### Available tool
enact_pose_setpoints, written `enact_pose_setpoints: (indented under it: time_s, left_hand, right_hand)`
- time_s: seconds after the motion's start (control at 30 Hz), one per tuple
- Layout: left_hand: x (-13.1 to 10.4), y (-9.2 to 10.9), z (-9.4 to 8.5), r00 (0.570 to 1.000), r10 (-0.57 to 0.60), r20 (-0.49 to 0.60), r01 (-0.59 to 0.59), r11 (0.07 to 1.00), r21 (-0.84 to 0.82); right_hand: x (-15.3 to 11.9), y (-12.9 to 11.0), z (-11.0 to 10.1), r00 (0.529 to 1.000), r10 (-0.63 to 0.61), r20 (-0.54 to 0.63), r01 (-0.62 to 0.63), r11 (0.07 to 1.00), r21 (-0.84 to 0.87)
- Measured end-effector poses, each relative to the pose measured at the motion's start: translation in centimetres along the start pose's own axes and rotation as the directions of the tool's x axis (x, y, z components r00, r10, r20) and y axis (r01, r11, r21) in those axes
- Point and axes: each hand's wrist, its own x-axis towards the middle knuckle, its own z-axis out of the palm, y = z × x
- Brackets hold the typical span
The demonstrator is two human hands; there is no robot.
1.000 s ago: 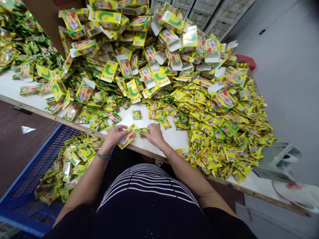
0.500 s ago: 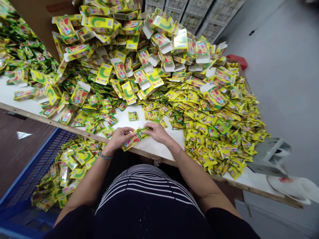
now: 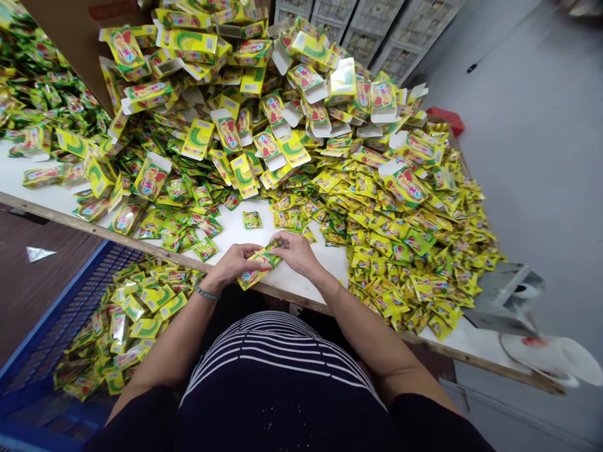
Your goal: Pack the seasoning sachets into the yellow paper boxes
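Observation:
Over the front edge of the white table (image 3: 301, 279), my left hand (image 3: 234, 262) is closed round a small yellow-green box (image 3: 252, 276), which lies tilted. My right hand (image 3: 294, 252) pinches a small green packet (image 3: 272, 248) at the box's upper right end. How far the packet is inside the box is too small to tell. A single green packet (image 3: 252, 220) lies flat just beyond my hands. Loose green packets (image 3: 206, 248) are to the left, and a big heap of yellow packets (image 3: 400, 263) spreads to the right.
Open-ended boxes (image 3: 198, 138) are piled at the back. A blue crate (image 3: 70, 314) holding boxes (image 3: 146, 307) stands below the table at the left. At the right are a grey metal device (image 3: 506, 298) and a white roll (image 3: 551, 355). White crates (image 3: 377, 31) are stacked behind.
My left hand and the box have shifted slightly right. The green packet between my hands now shows less, close against the box's end.

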Motion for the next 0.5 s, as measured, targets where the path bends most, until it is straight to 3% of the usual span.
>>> enact_pose_setpoints:
  time_s: [0.13, 0.27, 0.33, 0.4, 0.5]
  left_hand:
    - [0.1, 0.3, 0.6, 0.999, -0.034, 0.033, 0.035, 0.998, -0.048]
    - [0.5, 0.3, 1.4, 0.999, -0.025, 0.040, 0.029, 0.993, -0.114]
    - [1.0, 0.1, 2.3, 0.999, 0.035, 0.024, -0.031, 0.990, -0.135]
    - [1.6, 0.0, 3.5, 0.989, 0.148, 0.011, -0.146, 0.985, -0.091]
    - [2.7, -0.5, 5.1, 0.945, 0.328, 0.012, -0.327, 0.937, 0.124]
  right_hand:
    - [-0.6, 0.2, 0.0, 0.989, -0.023, -0.147, 0.027, 0.999, 0.029]
    - [-1.4, -0.9, -1.3, 0.997, -0.068, -0.031, 0.065, 0.994, -0.085]
    - [-1.7, -1.4, -2.2, 0.997, -0.073, -0.033, 0.071, 0.996, -0.056]
    - [-1.9, -1.6, -3.1, 0.991, -0.075, -0.112, 0.073, 0.997, -0.017]
    - [-2.0, -1.7, -4.2, 0.976, -0.103, -0.192, 0.084, 0.991, -0.104]
